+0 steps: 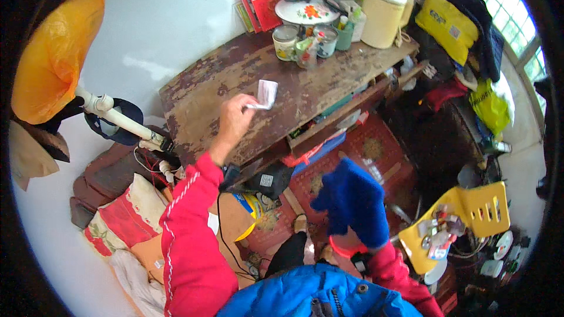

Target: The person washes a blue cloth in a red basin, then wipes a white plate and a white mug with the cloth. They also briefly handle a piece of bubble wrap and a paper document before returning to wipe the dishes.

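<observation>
My left hand (237, 114) pinches a small folded piece of pale paper (267, 93) by its lower edge, over the worn wooden desk (207, 92). One half of the paper stands up, and the other lies nearly flat toward my fingers. At the end of my right sleeve (387, 259) is a fuzzy dark blue cloth (352, 198), which hides my right hand. It is held in front of the desk, above the red patterned floor (374, 147). A drawer (343, 110) at the desk's front is pulled out, with things inside.
Enamel mugs (286, 42), a lidded enamel basin (307, 11) and a cream jug (384, 13) crowd the desk's back right. A yellow plastic chair (458, 207) bears small items at right. Left are a white pipe (128, 123) and a cardboard box (231, 215). A red bucket (348, 244) stands near my feet.
</observation>
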The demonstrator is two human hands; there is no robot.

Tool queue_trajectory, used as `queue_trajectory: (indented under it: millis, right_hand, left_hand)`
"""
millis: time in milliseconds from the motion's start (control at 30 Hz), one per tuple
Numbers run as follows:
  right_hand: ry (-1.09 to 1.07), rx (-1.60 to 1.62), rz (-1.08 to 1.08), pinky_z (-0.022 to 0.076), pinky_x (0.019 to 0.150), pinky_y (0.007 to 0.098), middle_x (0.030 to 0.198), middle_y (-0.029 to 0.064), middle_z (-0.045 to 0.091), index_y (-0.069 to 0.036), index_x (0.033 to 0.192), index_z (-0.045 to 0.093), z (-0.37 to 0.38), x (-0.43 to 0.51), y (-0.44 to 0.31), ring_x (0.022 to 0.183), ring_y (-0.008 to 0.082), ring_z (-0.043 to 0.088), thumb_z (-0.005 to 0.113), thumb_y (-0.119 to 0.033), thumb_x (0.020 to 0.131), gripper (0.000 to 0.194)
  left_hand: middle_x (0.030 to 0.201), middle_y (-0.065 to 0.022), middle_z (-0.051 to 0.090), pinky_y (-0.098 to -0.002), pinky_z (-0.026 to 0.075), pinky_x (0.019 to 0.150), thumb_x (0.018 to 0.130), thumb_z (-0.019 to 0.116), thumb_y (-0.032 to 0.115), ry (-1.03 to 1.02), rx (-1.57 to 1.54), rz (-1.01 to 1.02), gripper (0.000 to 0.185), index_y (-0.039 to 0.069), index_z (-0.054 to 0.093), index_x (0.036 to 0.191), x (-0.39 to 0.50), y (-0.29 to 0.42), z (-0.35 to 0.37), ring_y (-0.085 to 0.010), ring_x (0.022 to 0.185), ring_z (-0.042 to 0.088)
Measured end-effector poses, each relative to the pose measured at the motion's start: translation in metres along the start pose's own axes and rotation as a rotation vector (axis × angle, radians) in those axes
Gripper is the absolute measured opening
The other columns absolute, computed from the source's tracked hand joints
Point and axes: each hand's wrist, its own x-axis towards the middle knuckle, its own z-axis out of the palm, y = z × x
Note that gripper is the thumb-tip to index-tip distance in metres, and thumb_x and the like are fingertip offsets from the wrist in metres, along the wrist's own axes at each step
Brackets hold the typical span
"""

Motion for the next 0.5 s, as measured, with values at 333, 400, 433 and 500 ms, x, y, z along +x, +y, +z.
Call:
queue_trajectory:
  millis: [333,400,433,500]
  right_hand:
    - [0.287,-1.056,-0.557,0.0314,0.059,0.039,0.082,0.0119,0.056,-0.012,0.081,0.061,0.021,-0.046,0.002,0.07,0.0301,0.05,0.072,-0.016,0.064,0.02]
    - [0.186,-0.787,-0.541,0.0336,0.059,0.0388,0.078,0.011,0.057,-0.011,0.074,0.063,0.016,-0.075,-0.006,0.071,0.0298,0.053,0.071,-0.013,0.061,0.015]
    - [0.212,-0.763,-0.513,0.0348,0.059,0.0387,0.076,0.0105,0.057,-0.01,0.071,0.064,0.013,-0.089,-0.01,0.071,0.0296,0.054,0.07,-0.012,0.06,0.013]
    - [0.221,-0.921,-0.602,0.0383,0.055,0.0355,0.069,0.0101,0.054,-0.006,0.068,0.06,0.006,-0.108,-0.02,0.064,0.0235,0.055,0.069,-0.006,0.064,0.009]
  left_hand:
    - [0.092,-0.0125,0.06,-0.0403,0.053,0.082,0.062,0.072,0.002,-0.276,0.124,0.584,0.026,0.002,0.056,0.082,-0.121,0.248,-0.008,-0.0337,0.096,0.061]
    - [0.094,-0.0139,0.06,-0.0403,0.053,0.083,0.062,0.074,0.004,-0.324,0.155,0.622,0.029,0.001,0.056,0.085,-0.138,0.277,-0.008,-0.0342,0.096,0.061]
    - [0.094,-0.0138,0.06,-0.0402,0.053,0.083,0.063,0.075,0.006,-0.331,0.144,0.615,0.03,0.001,0.056,0.086,-0.145,0.29,-0.006,-0.0344,0.096,0.061]
    - [0.095,-0.0138,0.06,-0.0401,0.053,0.083,0.067,0.077,0.012,-0.353,0.125,0.595,0.032,0.002,0.057,0.089,-0.158,0.315,-0.001,-0.0347,0.097,0.061]
